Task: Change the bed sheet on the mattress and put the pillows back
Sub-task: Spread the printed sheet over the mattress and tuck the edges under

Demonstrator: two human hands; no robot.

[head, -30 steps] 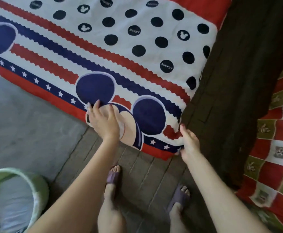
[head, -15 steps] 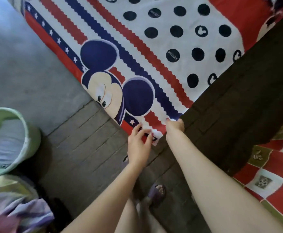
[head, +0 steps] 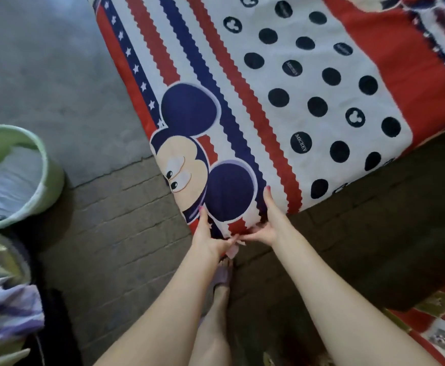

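The bed sheet [head: 282, 83], white with black dots, red and blue stripes and a cartoon mouse print, lies spread over the low mattress. Both my hands meet at its near corner. My left hand [head: 208, 237] lies along the corner's left edge with its thumb on the sheet's tip. My right hand [head: 266, 224] holds the corner's right side, fingers up on the fabric and thumb at the tip. A small fold of sheet sticks out between the two thumbs. No pillows are in view.
A pale green bucket [head: 48, 180] holding cloth stands on the grey floor at the left. Below it lies crumpled purple-striped fabric [head: 7, 307]. A dark brown surface [head: 374, 220] runs along the mattress's right side. A red-and-green checked cloth [head: 443, 326] is at lower right. My slippered foot [head: 222, 276] stands below the corner.
The view swung so the mattress corner sits mid-frame. My left hand left the mouse print and came to the corner; both hands now hold the sheet's corner close together.
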